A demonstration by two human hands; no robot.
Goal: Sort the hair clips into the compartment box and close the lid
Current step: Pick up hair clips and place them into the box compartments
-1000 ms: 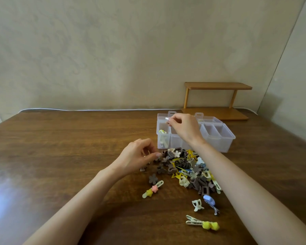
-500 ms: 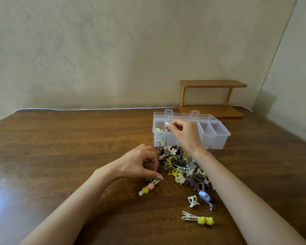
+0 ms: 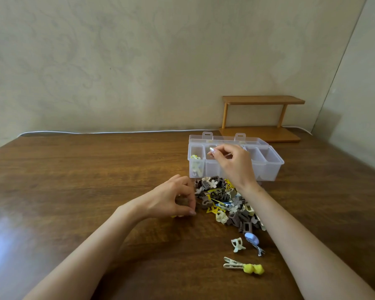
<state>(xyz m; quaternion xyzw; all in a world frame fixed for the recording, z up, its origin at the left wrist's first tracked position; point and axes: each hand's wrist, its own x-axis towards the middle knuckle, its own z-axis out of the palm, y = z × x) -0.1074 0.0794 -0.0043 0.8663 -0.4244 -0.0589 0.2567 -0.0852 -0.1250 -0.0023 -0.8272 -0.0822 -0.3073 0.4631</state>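
The clear compartment box (image 3: 276, 169) stands open at the back right of the wooden table (image 3: 74, 180), its lid folded behind. Its leftmost compartment holds pale clips (image 3: 196, 164). My right hand (image 3: 233, 164) hovers over the second compartment with thumb and fingers curled together; I see no clip in it. In front of the box lies a pile of hair clips (image 3: 225, 202), brown, yellow and cream. At the pile's left edge my left hand (image 3: 171, 202) pinches a brown fuzzy clip (image 3: 182, 201).
Nearer to me lie three loose clips: a cream claw clip (image 3: 237, 244), a blue snap clip (image 3: 252, 240) and a cream clip with yellow pompoms (image 3: 244, 266). A small wooden shelf (image 3: 262, 118) stands behind the box. A white cable (image 3: 95, 132) runs along the table's back edge.
My left hand moved from the pile's upper left edge toward me and now pinches a brown fuzzy clip. My right hand stayed over the box's left compartments.
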